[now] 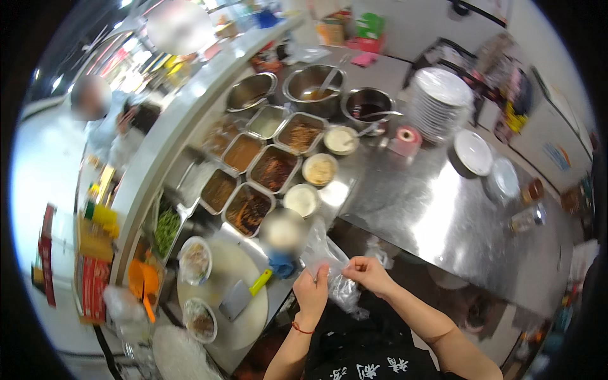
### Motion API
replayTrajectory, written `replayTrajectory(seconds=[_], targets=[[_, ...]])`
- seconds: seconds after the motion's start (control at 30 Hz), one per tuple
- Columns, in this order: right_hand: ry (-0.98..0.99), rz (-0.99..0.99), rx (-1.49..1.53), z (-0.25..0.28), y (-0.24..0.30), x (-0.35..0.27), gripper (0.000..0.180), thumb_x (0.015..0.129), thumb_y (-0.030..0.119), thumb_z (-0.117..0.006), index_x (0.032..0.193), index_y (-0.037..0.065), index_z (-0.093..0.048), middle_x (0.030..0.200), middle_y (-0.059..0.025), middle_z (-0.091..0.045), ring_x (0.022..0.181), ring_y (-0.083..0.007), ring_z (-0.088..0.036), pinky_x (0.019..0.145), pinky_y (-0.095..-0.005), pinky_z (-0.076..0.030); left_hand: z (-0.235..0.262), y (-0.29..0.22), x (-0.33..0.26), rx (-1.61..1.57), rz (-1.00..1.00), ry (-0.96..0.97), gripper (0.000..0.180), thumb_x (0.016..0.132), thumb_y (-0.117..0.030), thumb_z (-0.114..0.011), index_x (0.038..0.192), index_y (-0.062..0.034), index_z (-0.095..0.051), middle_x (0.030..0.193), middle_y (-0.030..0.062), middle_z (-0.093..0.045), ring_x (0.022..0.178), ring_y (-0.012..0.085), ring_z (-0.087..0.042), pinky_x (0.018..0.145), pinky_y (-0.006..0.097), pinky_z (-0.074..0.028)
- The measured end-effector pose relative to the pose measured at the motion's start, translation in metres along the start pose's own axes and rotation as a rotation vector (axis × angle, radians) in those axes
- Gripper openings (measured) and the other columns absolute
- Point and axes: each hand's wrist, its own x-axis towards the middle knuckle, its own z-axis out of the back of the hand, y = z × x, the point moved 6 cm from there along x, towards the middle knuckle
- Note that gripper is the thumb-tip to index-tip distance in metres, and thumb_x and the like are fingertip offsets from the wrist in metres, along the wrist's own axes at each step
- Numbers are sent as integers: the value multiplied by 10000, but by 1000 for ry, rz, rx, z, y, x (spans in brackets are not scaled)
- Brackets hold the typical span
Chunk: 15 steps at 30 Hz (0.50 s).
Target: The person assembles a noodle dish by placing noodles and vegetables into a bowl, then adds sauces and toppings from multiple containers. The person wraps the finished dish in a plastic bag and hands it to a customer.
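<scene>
In front of my body, both hands hold a clear plastic bag (324, 248). My left hand (310, 290) pinches one side of its top, thumb up, with a red cord round the wrist. My right hand (369, 276) grips the other side between thumb and fingers. Crumpled film of the bag hangs down between the hands. Left of them, a cleaver (237, 300) with a yellow-green handle lies on a round white cutting board (253, 335). Two white bowls, an upper one (195, 259) and a lower one (200, 320), hold food at the board's left edge. A blue cloth (282, 266) lies beside my left hand.
Several steel trays (274, 168) of toppings fill the counter ahead, with steel pots (314, 88) behind. To the right, a steel table (405, 209) carries a tall stack of white plates (440, 104). A raised ledge (190, 104) borders the left; a person (101, 136) stands beyond.
</scene>
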Motion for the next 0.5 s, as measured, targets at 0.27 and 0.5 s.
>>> replayTrajectory(seconds=[0.27,0.5], targets=[[-484,115,199,17,-5,54,121,889,143,-535,817,59,-585,720,6,-547,612,-69,-461,575,-220,-385,106,62,-51,-165,340,-488,404,946,-243,-502,637,14,-537,469,-21,-425,459,52,-413,427,239,-325],[753,-81,-448,-149,18,55,262,888,234,-597,903,-21,-659,759,16,-604,695,-73,-521,646,-229,-428,141,77,-79,-114,397,-515,353,917,-202,-551,646,25,-568,492,-1,-477,457,60,-430,423,246,-332]])
